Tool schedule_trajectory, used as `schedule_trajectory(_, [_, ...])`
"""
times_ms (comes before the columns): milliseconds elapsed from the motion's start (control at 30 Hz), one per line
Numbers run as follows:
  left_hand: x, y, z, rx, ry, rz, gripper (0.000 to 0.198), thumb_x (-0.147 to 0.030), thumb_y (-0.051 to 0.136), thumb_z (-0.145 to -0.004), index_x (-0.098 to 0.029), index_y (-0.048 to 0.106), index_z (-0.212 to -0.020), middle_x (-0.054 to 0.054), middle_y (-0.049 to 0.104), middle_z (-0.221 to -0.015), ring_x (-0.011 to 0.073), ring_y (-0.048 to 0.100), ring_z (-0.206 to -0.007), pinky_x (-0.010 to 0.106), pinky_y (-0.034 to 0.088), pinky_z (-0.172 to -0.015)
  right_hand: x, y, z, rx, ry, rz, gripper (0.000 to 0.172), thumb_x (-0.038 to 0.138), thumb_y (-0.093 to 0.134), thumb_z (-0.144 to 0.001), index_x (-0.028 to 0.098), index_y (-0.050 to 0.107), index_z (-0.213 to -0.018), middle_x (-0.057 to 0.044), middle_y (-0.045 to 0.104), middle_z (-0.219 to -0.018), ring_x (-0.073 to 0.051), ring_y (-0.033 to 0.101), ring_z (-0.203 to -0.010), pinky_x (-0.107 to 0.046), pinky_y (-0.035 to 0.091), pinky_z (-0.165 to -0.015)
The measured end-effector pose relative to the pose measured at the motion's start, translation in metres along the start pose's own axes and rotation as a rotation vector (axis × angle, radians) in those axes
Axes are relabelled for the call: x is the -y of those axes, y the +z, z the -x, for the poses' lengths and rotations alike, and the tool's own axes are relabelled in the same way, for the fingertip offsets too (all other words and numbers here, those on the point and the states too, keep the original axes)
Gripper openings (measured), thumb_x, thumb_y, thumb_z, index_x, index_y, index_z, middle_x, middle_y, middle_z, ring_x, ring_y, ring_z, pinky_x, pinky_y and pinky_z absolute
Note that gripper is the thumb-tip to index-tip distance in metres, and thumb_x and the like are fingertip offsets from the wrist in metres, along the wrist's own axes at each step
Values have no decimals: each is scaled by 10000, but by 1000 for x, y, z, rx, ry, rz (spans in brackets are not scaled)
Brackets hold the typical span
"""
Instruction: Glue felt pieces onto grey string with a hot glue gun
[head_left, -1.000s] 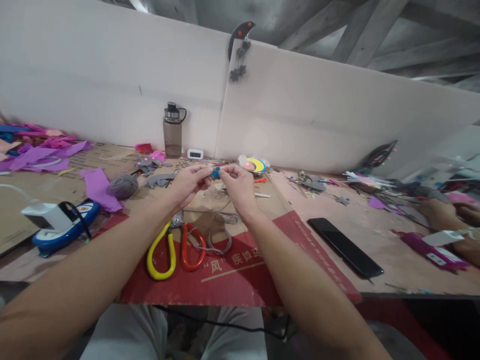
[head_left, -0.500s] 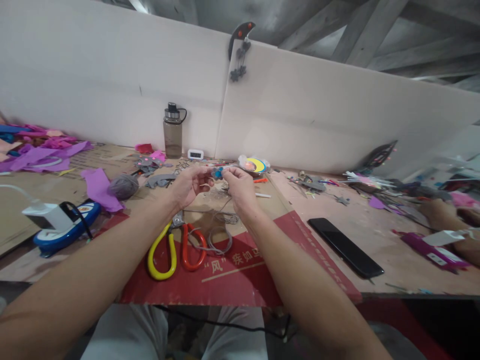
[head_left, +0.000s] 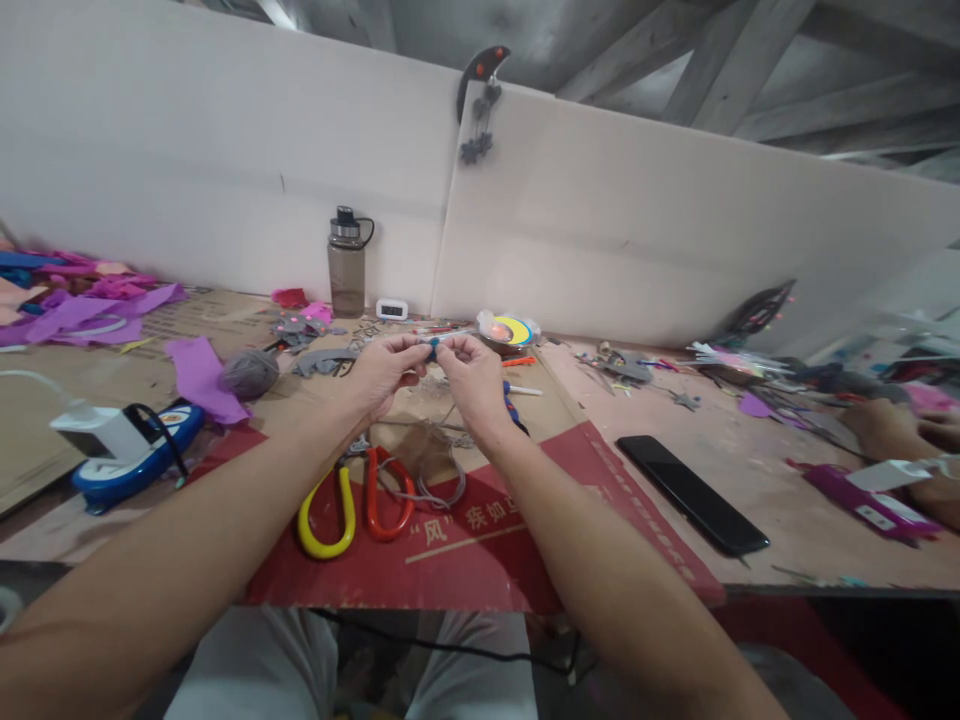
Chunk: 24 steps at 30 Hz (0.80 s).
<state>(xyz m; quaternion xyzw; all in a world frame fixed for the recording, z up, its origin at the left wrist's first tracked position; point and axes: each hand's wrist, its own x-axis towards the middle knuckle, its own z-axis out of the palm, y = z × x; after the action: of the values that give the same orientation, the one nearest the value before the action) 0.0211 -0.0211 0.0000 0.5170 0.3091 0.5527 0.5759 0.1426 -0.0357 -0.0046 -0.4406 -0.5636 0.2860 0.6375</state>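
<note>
My left hand (head_left: 384, 372) and my right hand (head_left: 471, 375) meet above the middle of the table, fingertips pinched together on a small blue piece (head_left: 433, 347) held between them. Only a sliver of the blue piece shows between the fingers. Thin grey string (head_left: 442, 480) hangs down from the hands and lies coiled on the red cardboard (head_left: 480, 545) below. Scissors with one yellow and one red handle (head_left: 352, 500) lie just under my left wrist.
A water bottle (head_left: 346, 262) and a small white clock (head_left: 391, 309) stand by the back wall. A grey yarn ball (head_left: 249, 374), purple paper scraps (head_left: 196, 375) and a blue-white device (head_left: 124, 450) lie left. A black phone (head_left: 694, 494) lies right; another person's hands (head_left: 900, 430) work at far right.
My fingers have closed tighter round the blue piece, so less of it shows. Both hands shifted slightly; a blue and red strip now shows by my right wrist.
</note>
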Motion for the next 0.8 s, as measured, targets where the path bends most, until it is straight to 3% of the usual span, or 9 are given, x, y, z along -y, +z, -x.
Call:
schedule_trajectory(400, [0,1,-1,-29,-45,95,181,-207,722,-601,-129,565,-644,-45,466,-517,28,374,-429,147,253,-383,-5,3,1,61,-8,-87,179,347,550,-720,169,555,-739,29,532,-631,-92,444,-567,-216,360,-565])
schedule_trajectory(500, [-1,0,-2,-50,-29,93,185,-193,712,-600,-129,540,-626,-51,444,-517,22,347,-416,144,233,-369,-7,2,0,90,-21,-18,195,348,547,-733,167,582,-800,42,493,-611,-94,420,-559,-218,346,-555])
schedule_trajectory(633, [0,-3,-4,-77,-5,53,188,-198,679,-619,-139,500,-605,-60,402,-506,22,325,-409,139,216,-361,-8,1,2,100,-104,95,192,309,530,-763,189,537,-912,75,393,-588,-92,374,-531,-213,314,-527])
schedule_trajectory(800, [1,-7,-6,-110,20,-13,161,-190,652,-627,-144,499,-608,-47,428,-527,27,338,-416,142,223,-363,-3,-2,5,96,-258,231,70,238,487,-794,191,498,-845,32,491,-692,-106,445,-619,-234,364,-615])
